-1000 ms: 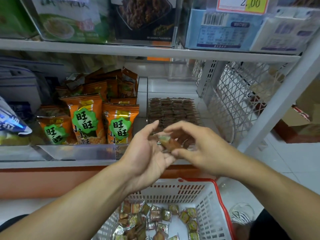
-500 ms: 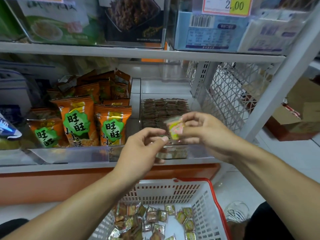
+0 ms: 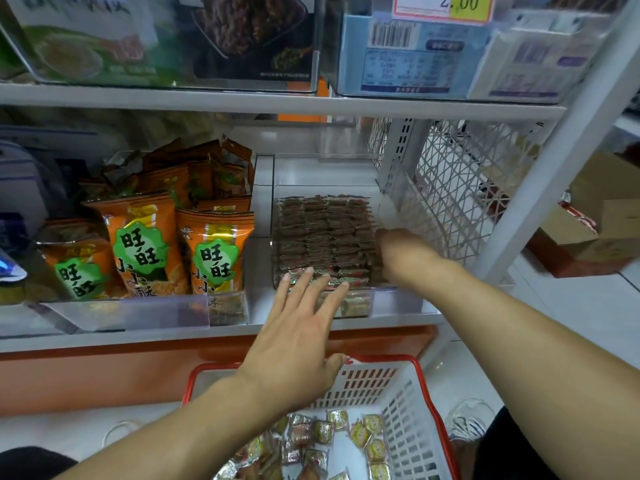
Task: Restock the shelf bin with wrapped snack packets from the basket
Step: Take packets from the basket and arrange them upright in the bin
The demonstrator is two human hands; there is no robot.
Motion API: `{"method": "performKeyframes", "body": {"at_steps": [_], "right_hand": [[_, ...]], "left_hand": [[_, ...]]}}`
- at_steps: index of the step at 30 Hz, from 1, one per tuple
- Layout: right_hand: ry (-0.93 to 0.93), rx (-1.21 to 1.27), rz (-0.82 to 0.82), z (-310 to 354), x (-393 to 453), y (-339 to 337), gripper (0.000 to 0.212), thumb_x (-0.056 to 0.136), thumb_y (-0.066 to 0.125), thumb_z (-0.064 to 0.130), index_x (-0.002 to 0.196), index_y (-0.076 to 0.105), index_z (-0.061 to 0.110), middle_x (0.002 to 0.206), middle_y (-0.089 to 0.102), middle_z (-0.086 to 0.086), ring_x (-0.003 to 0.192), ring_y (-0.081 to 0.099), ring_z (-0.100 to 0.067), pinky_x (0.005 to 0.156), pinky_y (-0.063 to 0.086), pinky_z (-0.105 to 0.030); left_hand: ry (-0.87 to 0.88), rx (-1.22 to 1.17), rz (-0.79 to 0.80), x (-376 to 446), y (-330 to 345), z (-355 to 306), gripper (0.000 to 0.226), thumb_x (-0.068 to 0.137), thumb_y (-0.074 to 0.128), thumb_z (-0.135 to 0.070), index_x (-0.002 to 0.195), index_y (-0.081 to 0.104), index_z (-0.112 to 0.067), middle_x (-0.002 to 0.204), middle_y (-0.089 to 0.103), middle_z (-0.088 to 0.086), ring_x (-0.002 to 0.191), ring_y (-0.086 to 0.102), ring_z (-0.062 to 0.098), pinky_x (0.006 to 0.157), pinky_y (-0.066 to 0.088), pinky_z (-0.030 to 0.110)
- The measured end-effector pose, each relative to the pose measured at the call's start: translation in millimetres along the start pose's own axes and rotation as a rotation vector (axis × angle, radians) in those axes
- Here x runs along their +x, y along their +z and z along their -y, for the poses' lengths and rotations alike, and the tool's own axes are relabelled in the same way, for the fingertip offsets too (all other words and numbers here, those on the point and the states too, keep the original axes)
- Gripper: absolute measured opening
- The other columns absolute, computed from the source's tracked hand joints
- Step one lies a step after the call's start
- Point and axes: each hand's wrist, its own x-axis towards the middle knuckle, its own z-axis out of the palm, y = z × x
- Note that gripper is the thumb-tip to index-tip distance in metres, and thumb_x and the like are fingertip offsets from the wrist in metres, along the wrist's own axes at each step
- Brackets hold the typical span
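Tucking a packet into the bin's right front corner.
My right hand reaches in, grip hidden; left hand spread, empty. I'd seat it flush with the rows; spares wait in the basket.

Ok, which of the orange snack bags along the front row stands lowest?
The leftmost orange bag; its top sits below the middle bag and the right bag.

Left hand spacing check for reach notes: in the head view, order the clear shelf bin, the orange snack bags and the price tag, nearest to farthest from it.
1. Clear shelf bin, at the left hand's fingertips.
2. Orange snack bags, to its left on the same shelf.
3. Price tag, on the shelf above, upper right.
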Motion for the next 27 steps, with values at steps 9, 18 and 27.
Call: {"method": "performKeyframes", "body": {"at_steps": [9,18,27], "right_hand": [[0.099,0.236,0.121,-5,15,15,0.020,0.088,0.065,0.007,0.108,0.063,0.009,0.107,0.069,-0.012,0.096,0.066,-0.028,0.078,0.054,-0.031],[0.062,0.145,-0.083,-2,-12,-17,0.027,0.090,0.063,0.009,0.117,0.059,0.005,0.116,0.064,-0.017,0.105,0.062,-0.036,0.079,0.047,-0.031],[-0.704,-0.117,-0.171,54,-113,98,0.016,0.084,0.065,0.016,0.094,0.056,0.023,0.085,0.066,0.000,0.076,0.065,-0.028,0.051,0.041,-0.033]], "left_hand": [[0.039,0.001,0.020,1,0,4,0.097,0.093,0.059,-0.054,0.162,-0.005,-0.034,0.171,0.000,-0.006,0.153,-0.024,0.010,0.115,-0.030,0.032],[0.093,-0.056,-0.124,-6,-7,1,0.081,0.090,0.070,-0.036,0.159,0.030,-0.024,0.167,0.024,0.001,0.158,0.000,0.017,0.128,-0.006,0.034],[0.036,-0.051,0.452,-65,67,20,0.033,0.092,0.064,-0.034,0.124,0.064,-0.026,0.126,0.063,-0.001,0.115,0.060,0.021,0.095,0.051,0.036]]}}
